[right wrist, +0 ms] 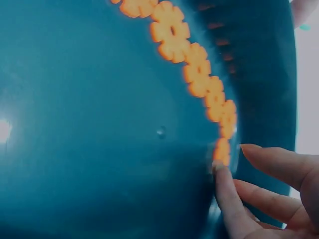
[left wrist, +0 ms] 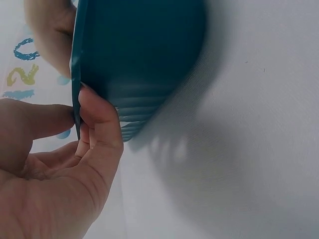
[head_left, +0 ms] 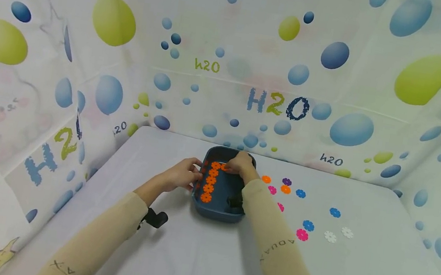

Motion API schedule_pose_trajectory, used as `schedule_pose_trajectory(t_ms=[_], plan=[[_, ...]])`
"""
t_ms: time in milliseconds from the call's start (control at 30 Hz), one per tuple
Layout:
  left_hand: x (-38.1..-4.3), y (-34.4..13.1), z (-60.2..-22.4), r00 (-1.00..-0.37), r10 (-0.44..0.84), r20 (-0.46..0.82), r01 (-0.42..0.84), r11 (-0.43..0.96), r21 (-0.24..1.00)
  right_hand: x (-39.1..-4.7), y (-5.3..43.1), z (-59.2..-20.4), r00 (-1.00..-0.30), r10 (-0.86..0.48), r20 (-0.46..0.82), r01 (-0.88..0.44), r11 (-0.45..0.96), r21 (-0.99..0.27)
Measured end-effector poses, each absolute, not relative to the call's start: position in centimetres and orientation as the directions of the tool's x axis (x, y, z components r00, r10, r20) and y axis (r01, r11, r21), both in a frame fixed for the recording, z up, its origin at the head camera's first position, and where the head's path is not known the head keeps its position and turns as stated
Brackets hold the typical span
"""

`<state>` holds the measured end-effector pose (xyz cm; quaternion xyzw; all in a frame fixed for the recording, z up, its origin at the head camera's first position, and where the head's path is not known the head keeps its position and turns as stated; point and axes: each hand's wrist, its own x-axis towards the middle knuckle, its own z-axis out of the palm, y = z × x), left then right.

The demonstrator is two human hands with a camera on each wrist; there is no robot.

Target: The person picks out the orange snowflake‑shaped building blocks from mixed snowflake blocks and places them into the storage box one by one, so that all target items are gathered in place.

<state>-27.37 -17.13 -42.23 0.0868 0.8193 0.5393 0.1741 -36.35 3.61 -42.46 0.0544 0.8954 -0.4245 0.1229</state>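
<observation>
Flowers (head_left: 210, 180) in tray (head_left: 218, 216): orange ones line the left wall and turn at the far end; looks partway done, I'd judge.
Right hand (head_left: 241, 163): inside the tray's far end, one finger touching the end flower (right wrist: 222, 149), thumb just beside (whether they pinch it, I can't tell).
Left hand (head_left: 179, 174): thumb and fingers clamped on the tray's left wall.
Flowers on cloth (head_left: 375, 272): two orange (head_left: 285, 190), plus pink (head_left: 302, 235), purple (head_left: 286, 181), blue (head_left: 334, 212) and white (head_left: 330, 237) ones, right of the tray, not put in.
Sleeve (head_left: 271, 229): the right one hides some of the tray's right side and part of a pink flower; a black thing (head_left: 234, 200) beside it is unclear.
Wrist views: the right cuts off the row; the left shows no flowers.
</observation>
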Motion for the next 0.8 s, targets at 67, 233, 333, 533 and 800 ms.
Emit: schedule_pose_trajectory(t_ms=[67, 233, 333, 533, 800], plan=[[-27.5, -17.0, -42.3, -0.923, 0.331, -0.196, -0.049, 0.405, 0.913, -36.1, 3.8, -41.9, -0.965, -0.044, -0.259, 0.17, 0.648, -0.743], [-27.7, -16.8, -42.1, -0.921, 0.333, -0.205, -0.055, 0.409, 0.911, -35.3, 4.4, -40.1, -0.962, -0.161, -0.219, 0.06, 0.662, -0.747], [-27.8, -16.9, -41.9, -0.921, 0.331, -0.204, -0.053, 0.412, 0.909, -34.8, 4.7, -38.9, -0.952, -0.22, -0.213, 0.017, 0.656, -0.754], [-28.5, -17.1, -41.9, -0.918, 0.338, -0.206, -0.054, 0.409, 0.911, -33.8, 5.3, -37.0, -0.945, -0.269, -0.184, -0.061, 0.701, -0.711], [-29.2, -17.3, -41.8, -0.916, 0.344, -0.206, -0.047, 0.417, 0.908, -32.9, 7.1, -36.1, -0.933, -0.328, -0.146, -0.157, 0.738, -0.657]])
